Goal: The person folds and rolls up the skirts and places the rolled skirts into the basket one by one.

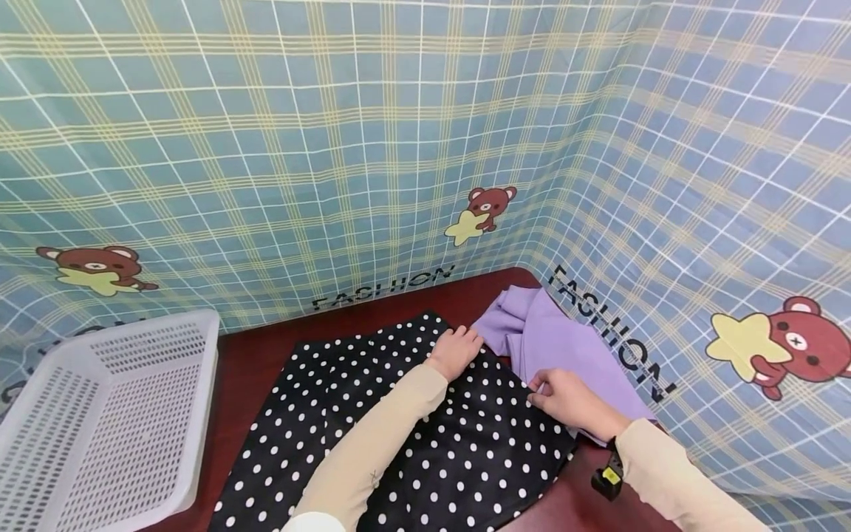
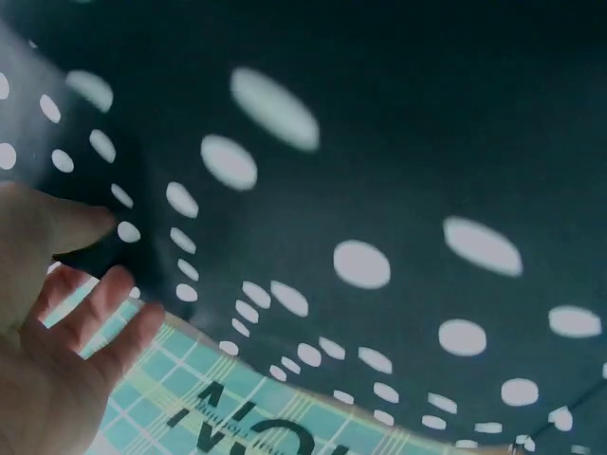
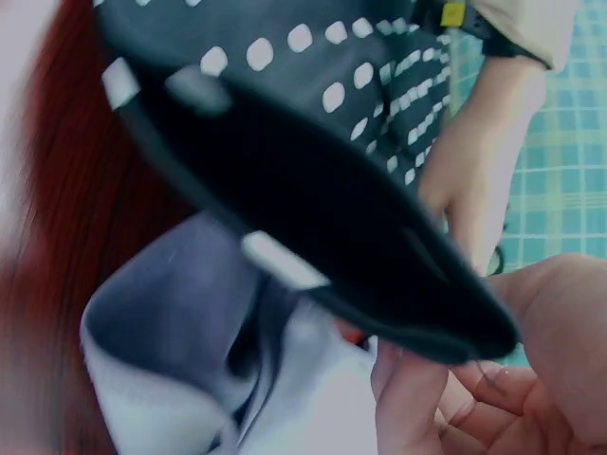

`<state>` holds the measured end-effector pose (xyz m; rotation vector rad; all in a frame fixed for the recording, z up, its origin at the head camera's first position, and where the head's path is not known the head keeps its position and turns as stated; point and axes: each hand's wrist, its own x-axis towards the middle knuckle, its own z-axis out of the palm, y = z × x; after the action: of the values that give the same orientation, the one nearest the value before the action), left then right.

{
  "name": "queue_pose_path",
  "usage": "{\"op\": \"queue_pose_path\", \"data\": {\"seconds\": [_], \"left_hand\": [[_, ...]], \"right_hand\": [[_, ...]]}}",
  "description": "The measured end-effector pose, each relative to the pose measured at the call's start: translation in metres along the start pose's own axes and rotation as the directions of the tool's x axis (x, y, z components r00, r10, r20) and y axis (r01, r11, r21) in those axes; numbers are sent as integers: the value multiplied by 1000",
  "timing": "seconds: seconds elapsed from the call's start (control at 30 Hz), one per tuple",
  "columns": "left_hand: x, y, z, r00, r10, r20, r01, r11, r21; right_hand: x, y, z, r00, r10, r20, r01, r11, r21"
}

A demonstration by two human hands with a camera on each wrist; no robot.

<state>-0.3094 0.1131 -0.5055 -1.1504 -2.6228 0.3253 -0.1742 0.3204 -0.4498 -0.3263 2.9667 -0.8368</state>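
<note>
Polka-dot skirt [image 1: 459, 440], or what looks like one, lies spread on the dark red table [image 1: 242, 369], between the white basket [image 1: 189, 436] and a rumpled lilac garment [image 1: 572, 340] that its right-hand edge adjoins. The step in hand seems to be taking hold of that edge and straightening it. The right hand [image 1: 565, 395] pinches the edge between thumb and forefinger, with the layers gaping apart in the right wrist view. The left hand [image 1: 456, 350] touches the edge farther up, thumb and fingers slightly apart; whether it grips any cloth I cannot tell. The next move probably calls for a sure hold at both points and both layers caught together, leaving the lilac cloth free.
</note>
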Motion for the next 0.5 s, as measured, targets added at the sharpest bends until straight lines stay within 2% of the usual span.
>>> {"op": "queue_pose_path", "data": {"seconds": [0.1, 0.17, 0.33, 0.5], "left_hand": [[-10, -12, -6, 999, -10, -52, 8, 999, -37], [-17, -20, -12, 998, -18, -60, 13, 996, -84], [-33, -44, -31, 999, -53, -2, 51, 971, -233], [-47, -69, -52, 995, -98, 3, 93, 935, -341]], "right_hand": [[1, -14, 2, 1000, -20, -22, 21, 998, 58], [1, -26, 4, 998, -31, -47, 35, 995, 95], [-1, -59, 10, 997, -33, -65, 44, 983, 178], [3, -89, 11, 997, -60, -56, 72, 964, 257]]}}
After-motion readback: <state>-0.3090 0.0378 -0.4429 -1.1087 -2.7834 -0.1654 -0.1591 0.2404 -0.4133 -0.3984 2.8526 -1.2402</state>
